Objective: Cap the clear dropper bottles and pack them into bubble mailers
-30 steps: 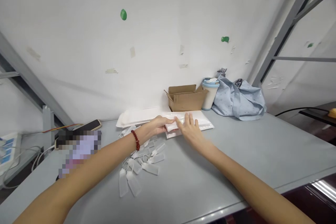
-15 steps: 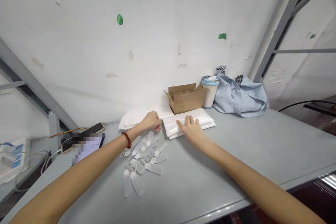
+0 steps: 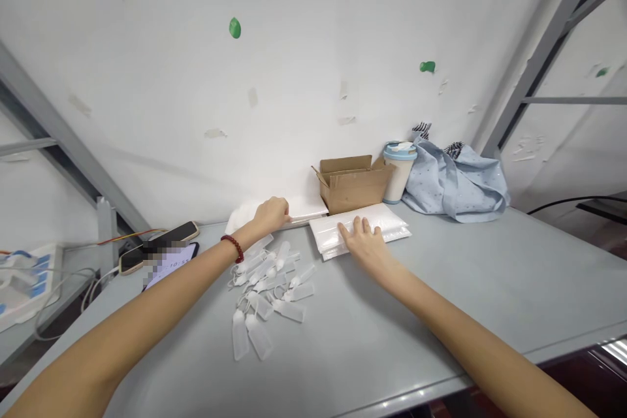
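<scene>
My left hand (image 3: 270,216), with a red bead bracelet at the wrist, is closed at the front edge of a stack of white plastic bags (image 3: 313,206) by the wall. Its fingertips are partly hidden. My right hand (image 3: 366,243) lies with fingers spread on a second stack of shiny white plastic bags (image 3: 337,225), right of the first. Below my left wrist, several translucent white plastic tags with loops (image 3: 264,284) lie in a loose pile on the grey table (image 3: 372,346).
An open cardboard box (image 3: 356,191) stands behind the bags. Beside it are a cup with a blue lid (image 3: 398,173) and a light blue cloth bag (image 3: 455,186). Two phones (image 3: 183,233) lie on the left, near a power strip (image 3: 42,284) with cables.
My left hand has moved from the gap between the stacks onto the left stack's edge. My right hand stays on the right stack. The view has shifted slightly.
</scene>
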The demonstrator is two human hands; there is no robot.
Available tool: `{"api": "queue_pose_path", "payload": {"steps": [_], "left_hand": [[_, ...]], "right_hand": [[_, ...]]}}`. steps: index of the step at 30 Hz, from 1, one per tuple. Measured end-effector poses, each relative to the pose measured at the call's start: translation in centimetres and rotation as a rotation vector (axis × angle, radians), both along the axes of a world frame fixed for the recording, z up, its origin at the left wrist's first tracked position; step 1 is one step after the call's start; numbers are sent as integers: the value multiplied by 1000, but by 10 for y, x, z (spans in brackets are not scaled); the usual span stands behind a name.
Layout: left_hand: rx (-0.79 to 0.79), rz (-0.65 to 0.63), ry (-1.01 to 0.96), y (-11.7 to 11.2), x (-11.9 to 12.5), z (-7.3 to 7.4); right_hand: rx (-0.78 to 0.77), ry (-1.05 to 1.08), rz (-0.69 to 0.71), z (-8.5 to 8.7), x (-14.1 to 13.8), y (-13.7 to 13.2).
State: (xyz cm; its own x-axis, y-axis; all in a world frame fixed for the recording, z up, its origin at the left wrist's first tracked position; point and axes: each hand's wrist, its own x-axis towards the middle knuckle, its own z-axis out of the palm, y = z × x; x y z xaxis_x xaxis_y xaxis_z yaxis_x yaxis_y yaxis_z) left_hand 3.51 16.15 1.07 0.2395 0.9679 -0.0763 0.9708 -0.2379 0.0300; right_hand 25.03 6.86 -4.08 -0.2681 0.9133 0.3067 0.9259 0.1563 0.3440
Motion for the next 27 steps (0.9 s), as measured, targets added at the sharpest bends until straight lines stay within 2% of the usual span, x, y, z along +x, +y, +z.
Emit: {"api": "queue_pose_path", "payload": {"steps": [7,15,19,23,27], "left_hand": [[41,-75,105,1,1,4],[177,-226,233,0,6,-11],[287,-289,283,-1,6,-3],[432,-406,326,-17,6,10],[576,-592,331,-50,8,10]], "right_hand": [[5,-45,71,3,4,4],[-6,-4,93,4,5,5],[-15,58,105,7,4,6],[50,126,146,12,0,4],[210,212,266,10,-4,1]]}}
